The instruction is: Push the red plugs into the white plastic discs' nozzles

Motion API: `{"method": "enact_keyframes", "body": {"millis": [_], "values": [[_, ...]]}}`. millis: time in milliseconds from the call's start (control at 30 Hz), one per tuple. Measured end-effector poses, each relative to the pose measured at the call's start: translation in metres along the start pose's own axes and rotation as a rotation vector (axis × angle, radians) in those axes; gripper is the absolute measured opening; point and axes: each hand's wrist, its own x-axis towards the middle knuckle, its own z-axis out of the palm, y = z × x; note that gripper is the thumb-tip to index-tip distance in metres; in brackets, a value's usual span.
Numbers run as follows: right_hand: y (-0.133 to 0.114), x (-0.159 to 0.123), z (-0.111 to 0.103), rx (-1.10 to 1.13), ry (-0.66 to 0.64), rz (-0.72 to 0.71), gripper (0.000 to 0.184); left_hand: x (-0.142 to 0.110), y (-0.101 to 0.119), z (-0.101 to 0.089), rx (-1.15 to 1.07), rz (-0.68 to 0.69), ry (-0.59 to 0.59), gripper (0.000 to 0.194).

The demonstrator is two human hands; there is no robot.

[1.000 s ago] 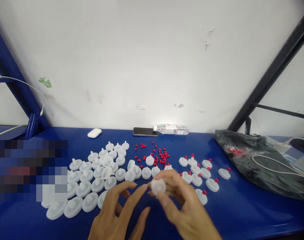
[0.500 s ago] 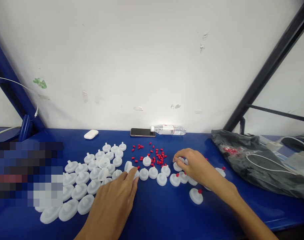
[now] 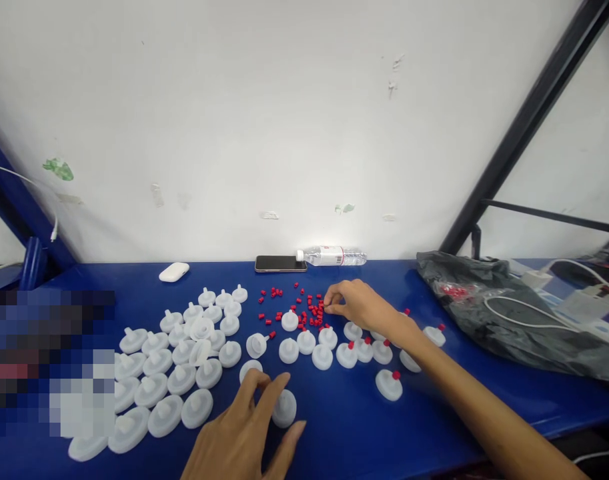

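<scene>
White discs (image 3: 197,408), over thirty, spread across lower left and centre; loose red caps (image 3: 311,307) lie mid-frame beside your right hand (image 3: 357,305).

Your left hand (image 3: 238,428) arches, finger and thumb spread, around one disc (image 3: 285,413) at lower centre, contact unclear; your right fingertips draw close together, whether pinching a cap you cannot tell. Brushed caps could roll away; a low right forearm (image 3: 464,381) could tip the red-topped discs (image 3: 346,357), five plainly visible, others part-hidden. Caps: roughly forty, too crowded for certainty. One phone (image 3: 281,264), one bottle (image 3: 331,256).
</scene>
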Motion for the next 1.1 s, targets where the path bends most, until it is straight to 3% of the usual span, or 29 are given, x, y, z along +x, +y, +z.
{"method": "enact_keyframes", "body": {"millis": [100, 200, 367, 533, 700, 833, 967, 1100], "values": [[0.000, 0.001, 0.001, 0.033, 0.023, -0.012, 0.015, -0.003, -0.002, 0.006, -0.047, -0.017, -0.063, 0.026], [-0.006, -0.006, -0.010, 0.067, 0.084, -0.022, 0.017, -0.001, -0.002, 0.004, -0.104, -0.069, -0.031, 0.023], [-0.041, -0.049, -0.019, 0.262, 0.177, -0.083, 0.010, 0.002, -0.001, -0.002, -0.130, -0.018, 0.013, 0.030], [-0.080, -0.096, 0.024, 0.474, 0.202, -0.163, 0.010, 0.002, -0.005, 0.001, -0.147, 0.012, 0.029, 0.035], [-0.087, -0.105, 0.051, 0.589, 0.232, -0.183, 0.017, 0.003, -0.005, 0.002, -0.156, 0.022, 0.072, 0.033], [-0.085, -0.102, 0.049, 0.712, 0.183, -0.165, 0.012, 0.006, -0.005, 0.002, -0.150, 0.070, 0.118, 0.035], [-0.085, -0.102, 0.051, 0.900, 0.130, -0.053, 0.008, 0.005, -0.009, 0.000, -0.150, 0.104, 0.145, 0.036], [-0.085, -0.102, 0.056, 1.203, -0.049, 0.045, 0.047, 0.002, -0.009, -0.006, -0.129, 0.134, 0.179, 0.035]]}}
